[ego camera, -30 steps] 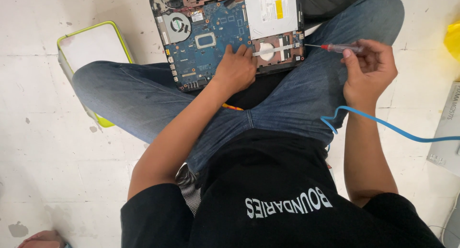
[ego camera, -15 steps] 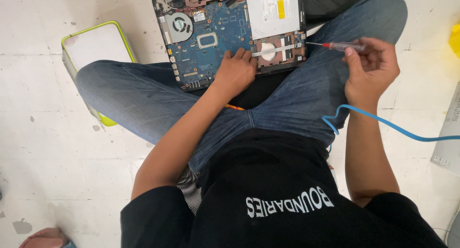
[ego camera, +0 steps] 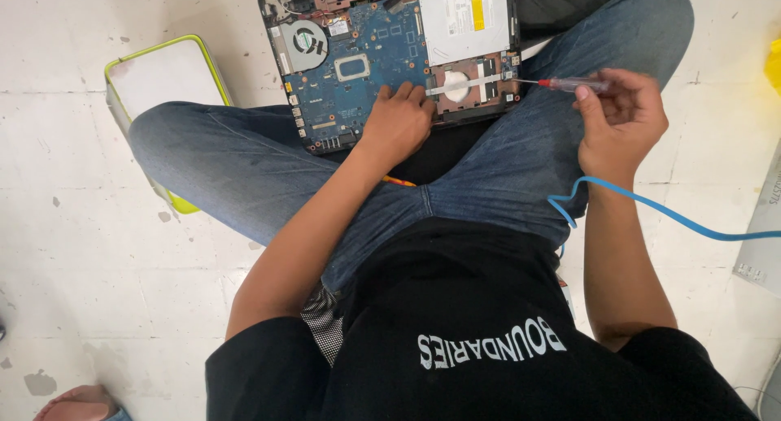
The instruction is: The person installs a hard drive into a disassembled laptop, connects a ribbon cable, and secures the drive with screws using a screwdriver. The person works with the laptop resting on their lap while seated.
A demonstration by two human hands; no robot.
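Note:
An opened laptop base (ego camera: 390, 63) rests across my knees, showing a blue circuit board (ego camera: 350, 87), a round fan (ego camera: 307, 40) and a silver disc drive (ego camera: 465, 14). My left hand (ego camera: 399, 124) lies flat on the board's near edge and steadies it. A small screwdriver (ego camera: 569, 84) with a red and clear handle is pinched in my right hand (ego camera: 622, 120). Its thin tip points left and meets the right edge of the laptop base beside a white strip.
A white container with a yellow-green rim (ego camera: 167, 79) stands on the tiled floor to the left, partly under my leg. A blue cable (ego camera: 667, 213) crosses my right wrist toward a grey device (ego camera: 765, 226) at the right edge. A foot (ego camera: 77, 405) shows at the bottom left.
The view has shifted slightly. My right hand still holds the screwdriver with its tip at the laptop's right edge, and my left hand stays on the board.

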